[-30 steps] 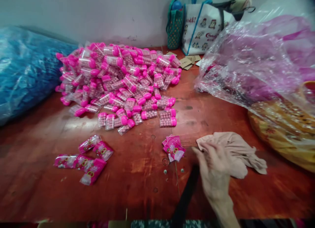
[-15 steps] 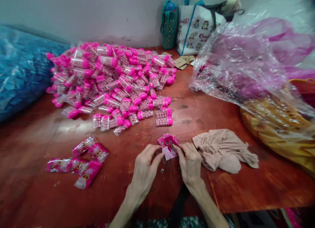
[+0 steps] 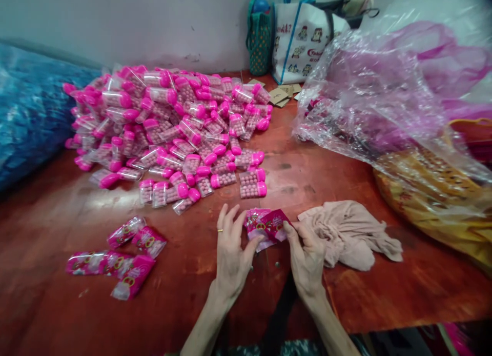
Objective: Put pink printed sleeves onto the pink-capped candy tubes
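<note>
A small stack of pink printed plastic sleeves (image 3: 257, 223) lies on the table between my hands. My right hand (image 3: 307, 248) is closed, pinching one pink printed sleeve (image 3: 278, 222) by its right edge; that sleeve is tilted over the stack. My left hand (image 3: 232, 248), with a ring on one finger, is beside the stack with its fingers stretched upward and apart. Its thumb touches the lower edge of the sleeves. Beyond my hands is a large heap of clear bottles with pink caps (image 3: 188, 135), filled with small pink balls. Several bottles in printed sleeves (image 3: 128, 279) lie at the left.
A crumpled beige cloth (image 3: 346, 233) lies beside my right hand. Clear plastic sheeting (image 3: 357, 99) spreads over a yellow bag (image 3: 426, 197) at the right. On the left sits a big blue bag (image 3: 31, 110). A white tote (image 3: 300, 43) stands against the wall.
My right hand has drawn one sleeve rightward from the stack. My left hand's fingers have lifted and spread from their earlier pinch. The whole view has shifted slightly.
</note>
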Tool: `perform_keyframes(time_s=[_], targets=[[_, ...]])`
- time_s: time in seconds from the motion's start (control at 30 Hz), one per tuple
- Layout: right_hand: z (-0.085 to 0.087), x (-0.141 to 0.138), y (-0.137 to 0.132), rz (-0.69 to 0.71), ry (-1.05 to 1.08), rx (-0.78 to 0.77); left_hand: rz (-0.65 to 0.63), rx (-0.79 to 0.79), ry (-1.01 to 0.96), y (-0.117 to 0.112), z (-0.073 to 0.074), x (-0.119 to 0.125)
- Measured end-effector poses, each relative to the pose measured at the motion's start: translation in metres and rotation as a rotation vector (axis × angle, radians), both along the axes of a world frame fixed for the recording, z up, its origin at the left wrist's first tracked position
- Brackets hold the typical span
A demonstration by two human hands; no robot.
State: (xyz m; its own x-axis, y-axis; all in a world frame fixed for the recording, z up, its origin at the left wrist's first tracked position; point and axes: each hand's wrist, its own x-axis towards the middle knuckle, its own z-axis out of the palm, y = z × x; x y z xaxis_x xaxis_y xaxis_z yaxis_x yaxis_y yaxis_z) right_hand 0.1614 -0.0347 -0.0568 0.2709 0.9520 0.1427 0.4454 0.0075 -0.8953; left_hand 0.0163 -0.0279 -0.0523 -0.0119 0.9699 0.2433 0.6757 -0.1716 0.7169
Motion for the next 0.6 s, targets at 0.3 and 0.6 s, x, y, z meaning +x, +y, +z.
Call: perform_keyframes(time_s=[0.3,0.6], targets=[[0.019,-0.015,-0.005,0.197,0.098,-0.069,0.062,-0.56,-1.158,0.007,0.023,0.016],[0.019,-0.019,-0.004,0.258,0.139,-0.097,0.138,-0.456,-1.129,0.006,0.02,0.018]])
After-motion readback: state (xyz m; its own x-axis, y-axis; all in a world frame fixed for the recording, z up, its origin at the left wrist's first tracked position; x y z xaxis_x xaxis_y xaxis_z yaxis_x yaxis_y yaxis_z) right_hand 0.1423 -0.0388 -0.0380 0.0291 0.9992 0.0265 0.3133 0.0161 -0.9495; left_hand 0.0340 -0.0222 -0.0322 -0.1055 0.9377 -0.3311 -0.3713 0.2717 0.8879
